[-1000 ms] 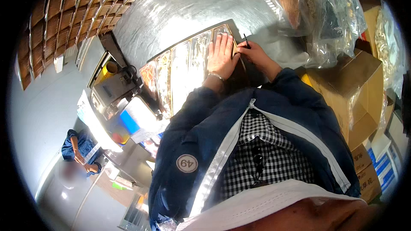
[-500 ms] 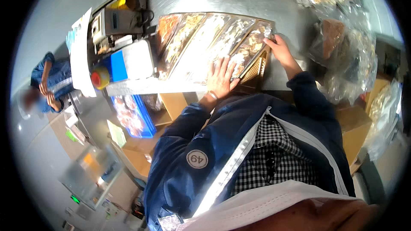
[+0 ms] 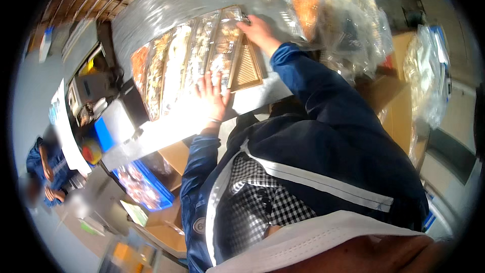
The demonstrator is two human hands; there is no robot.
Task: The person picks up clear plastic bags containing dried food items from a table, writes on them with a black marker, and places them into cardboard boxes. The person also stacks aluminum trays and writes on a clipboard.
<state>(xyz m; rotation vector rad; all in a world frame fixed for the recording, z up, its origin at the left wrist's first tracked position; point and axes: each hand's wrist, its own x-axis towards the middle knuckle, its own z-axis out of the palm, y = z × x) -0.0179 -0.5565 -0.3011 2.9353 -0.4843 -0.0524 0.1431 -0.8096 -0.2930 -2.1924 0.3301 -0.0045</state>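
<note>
Several long clear packets of dried food (image 3: 177, 55) lie side by side in a shallow tray on the metal table, running from orange on the left through pale and white to brown. At the right end is a packet of brown dried pieces (image 3: 226, 40), beside a gold textured compartment (image 3: 247, 65). My left hand (image 3: 213, 98) rests with fingers spread across the near ends of the packets. My right hand (image 3: 258, 34) is at the far right corner of the brown packet, its fingers bent and pressed together on that corner.
Clear bags of dried food (image 3: 333, 25) are heaped on the right, above open cardboard boxes (image 3: 391, 106). A boxy machine (image 3: 88, 88) and a roll of tape (image 3: 92, 150) are on the left. Below the table edge sits a blue crate (image 3: 156, 192). A person (image 3: 48, 164) works at far left.
My view has turned, so the tray appears tilted and further left. My right hand stays at the far right corner; my left hand still lies spread on the packets' near ends.
</note>
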